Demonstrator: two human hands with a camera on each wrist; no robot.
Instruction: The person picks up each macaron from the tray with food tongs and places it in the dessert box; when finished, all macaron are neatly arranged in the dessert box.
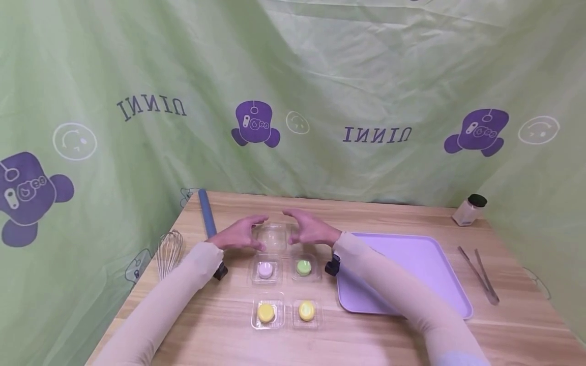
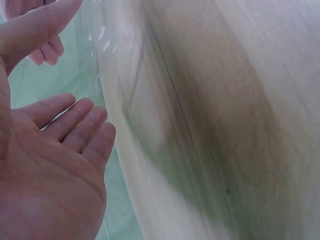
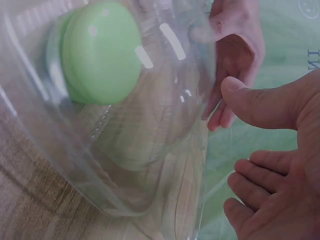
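Both hands stand at the back of the group of clear plastic boxes, palms facing each other. My left hand (image 1: pixel 240 234) is at the left of an open clear box (image 1: pixel 273 235), fingers loosely bent and apart. Opposite it, my right hand (image 1: pixel 313 231) keeps the same relaxed shape, with nothing in its grasp. Whether fingertips touch the box cannot be told. Nearer me, a lilac macaron (image 1: pixel 265 270) and a green macaron (image 3: pixel 102 52) sit in clear boxes. Two yellow macarons lie in the front boxes, one at the left (image 1: pixel 265 312), one at the right (image 1: pixel 306 310).
A lavender tray (image 1: pixel 412 259) lies under the right forearm. Metal tongs (image 1: pixel 482 279) and a dark-lidded jar (image 1: pixel 469 210) are farther right. On the left are a blue rod (image 1: pixel 207 211) and a wire whisk (image 1: pixel 168 251). Green printed cloth (image 1: pixel 311 66) hangs around the wooden table (image 1: pixel 220 325).
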